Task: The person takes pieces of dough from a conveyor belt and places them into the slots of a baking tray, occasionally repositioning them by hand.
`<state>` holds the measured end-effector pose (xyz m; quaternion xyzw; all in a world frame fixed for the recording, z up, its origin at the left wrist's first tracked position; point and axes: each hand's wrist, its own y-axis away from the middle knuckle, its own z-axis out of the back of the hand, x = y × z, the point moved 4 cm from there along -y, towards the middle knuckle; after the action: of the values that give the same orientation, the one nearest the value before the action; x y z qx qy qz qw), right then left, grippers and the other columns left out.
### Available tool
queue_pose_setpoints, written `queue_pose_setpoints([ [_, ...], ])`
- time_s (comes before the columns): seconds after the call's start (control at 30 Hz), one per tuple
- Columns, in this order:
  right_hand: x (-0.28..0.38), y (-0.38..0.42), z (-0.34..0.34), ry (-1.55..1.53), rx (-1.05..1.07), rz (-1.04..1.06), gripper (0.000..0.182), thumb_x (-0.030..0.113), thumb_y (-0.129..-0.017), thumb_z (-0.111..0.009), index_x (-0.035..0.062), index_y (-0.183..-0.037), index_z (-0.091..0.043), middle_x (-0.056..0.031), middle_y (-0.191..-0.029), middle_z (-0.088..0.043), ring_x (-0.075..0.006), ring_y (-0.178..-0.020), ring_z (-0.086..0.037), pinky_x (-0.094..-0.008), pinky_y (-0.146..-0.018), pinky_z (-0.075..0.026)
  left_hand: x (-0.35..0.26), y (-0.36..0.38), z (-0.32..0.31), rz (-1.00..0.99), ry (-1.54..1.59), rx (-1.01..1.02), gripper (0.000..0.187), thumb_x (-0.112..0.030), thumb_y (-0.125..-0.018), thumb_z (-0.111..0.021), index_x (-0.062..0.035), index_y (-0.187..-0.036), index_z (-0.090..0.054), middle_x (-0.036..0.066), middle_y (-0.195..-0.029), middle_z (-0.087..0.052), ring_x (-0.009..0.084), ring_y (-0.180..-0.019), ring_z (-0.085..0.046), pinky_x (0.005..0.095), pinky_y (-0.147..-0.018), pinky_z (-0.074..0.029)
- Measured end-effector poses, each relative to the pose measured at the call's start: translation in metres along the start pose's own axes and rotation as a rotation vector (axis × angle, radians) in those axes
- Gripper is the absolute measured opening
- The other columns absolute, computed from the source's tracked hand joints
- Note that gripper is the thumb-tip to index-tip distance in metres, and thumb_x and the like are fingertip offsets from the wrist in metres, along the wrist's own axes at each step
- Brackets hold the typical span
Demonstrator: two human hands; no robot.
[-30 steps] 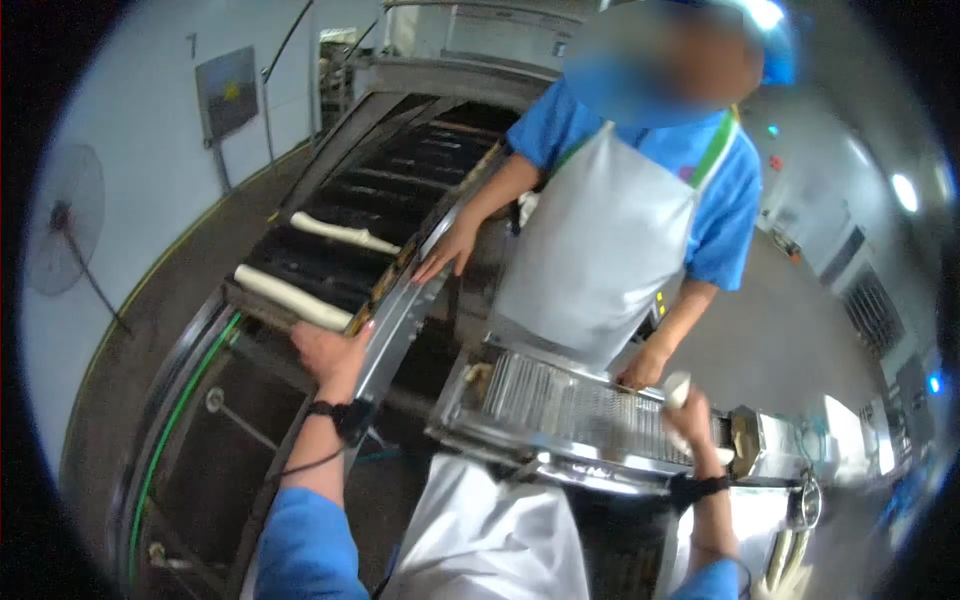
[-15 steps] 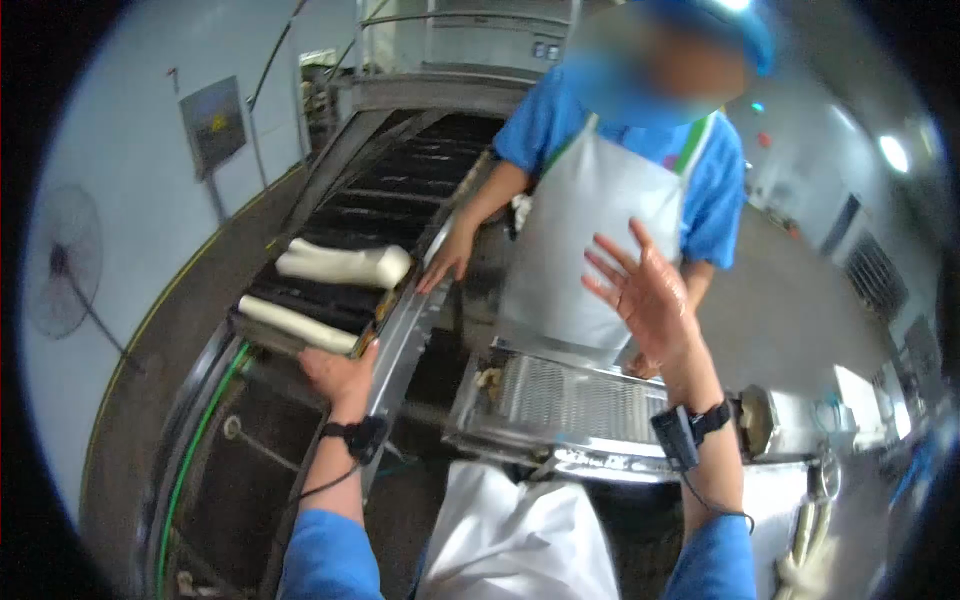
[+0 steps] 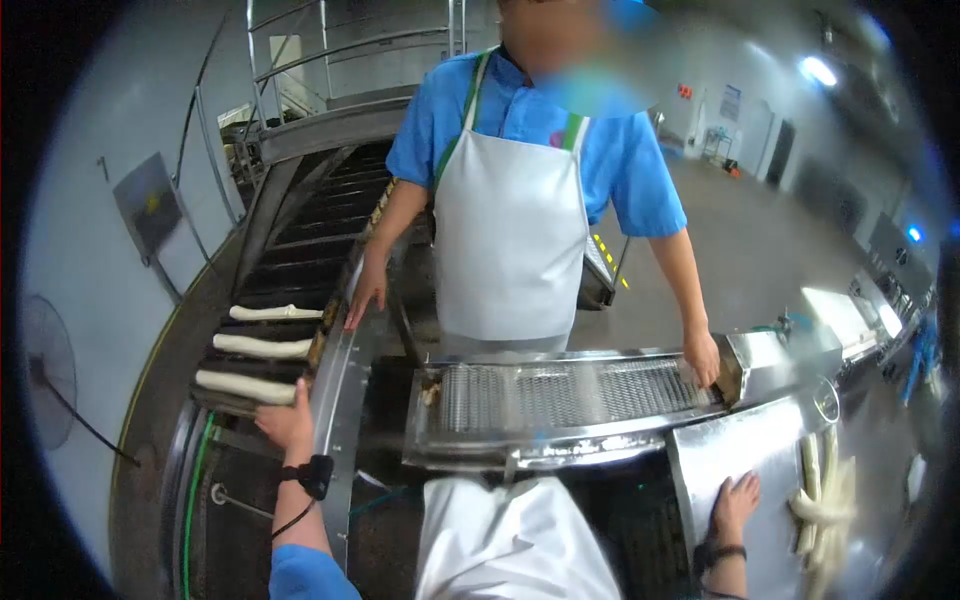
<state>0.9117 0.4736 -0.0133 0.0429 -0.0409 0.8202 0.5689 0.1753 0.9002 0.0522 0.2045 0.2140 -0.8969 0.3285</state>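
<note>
My left hand (image 3: 288, 425) is at the near end of the slatted conveyor, thumb and fingers apart. It touches or almost touches the right end of the nearest dough-like roll (image 3: 245, 386), long and pale. Two similar rolls lie crosswise behind it, a middle roll (image 3: 262, 347) and a far roll (image 3: 275, 313). On the right, my right hand (image 3: 737, 502) rests with outstretched fingers on a shiny metal tabletop (image 3: 715, 448). Several pale strips (image 3: 825, 490) hang or lie just beyond that tabletop's right side.
A co-worker in a white apron (image 3: 510, 240) stands opposite, one hand by the conveyor rail (image 3: 340, 375), the other at the right end of a mesh-topped metal conveyor (image 3: 570, 395). The dark slatted conveyor (image 3: 310, 245) runs to the back. A fan (image 3: 45, 370) stands left.
My right hand has come down from mid-air onto the metal tabletop. My left hand stays by the nearest roll. Three rolls now lie apart on the slats. My view has turned right.
</note>
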Motion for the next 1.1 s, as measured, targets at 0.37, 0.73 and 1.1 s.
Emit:
queue_pose_setpoints([
  [0.37,0.004,-0.006,0.011,0.032,0.065,0.061,0.072,0.040,-0.097,-0.042,-0.0052,-0.149,-0.023,-0.0220,-0.158,-0.019,-0.0308,-0.148,-0.014,-0.0470,-0.120,-0.008,-0.040,0.052,0.058,-0.690,0.166,-0.351,0.075,-0.009,-0.077,-0.072,-0.0069,-0.144,-0.039,0.021,-0.151,-0.031,0.0407,-0.141,-0.026,0.0538,-0.113,-0.024],
  [0.73,0.038,-0.029,-0.018,0.106,0.080,0.233,0.073,0.044,-0.098,-0.038,-0.0061,-0.149,-0.023,-0.0221,-0.157,-0.021,-0.0321,-0.148,-0.016,-0.0464,-0.119,-0.013,-0.028,0.085,0.014,-1.133,-0.042,0.280,0.042,-0.009,-0.081,-0.067,-0.0063,-0.122,-0.061,0.016,-0.142,-0.045,0.0337,-0.129,-0.046,0.0435,-0.106,-0.040],
  [1.1,0.107,-0.062,-0.035,0.053,0.056,0.337,0.075,0.049,-0.100,-0.033,-0.0043,-0.150,-0.020,-0.0213,-0.158,-0.019,-0.0328,-0.148,-0.014,-0.0471,-0.119,-0.013,-0.036,0.083,0.007,-0.959,-0.010,0.333,0.045,-0.035,-0.089,-0.066,-0.0039,-0.120,-0.062,0.015,-0.141,-0.047,0.0325,-0.130,-0.046,0.0412,-0.107,-0.040],
])
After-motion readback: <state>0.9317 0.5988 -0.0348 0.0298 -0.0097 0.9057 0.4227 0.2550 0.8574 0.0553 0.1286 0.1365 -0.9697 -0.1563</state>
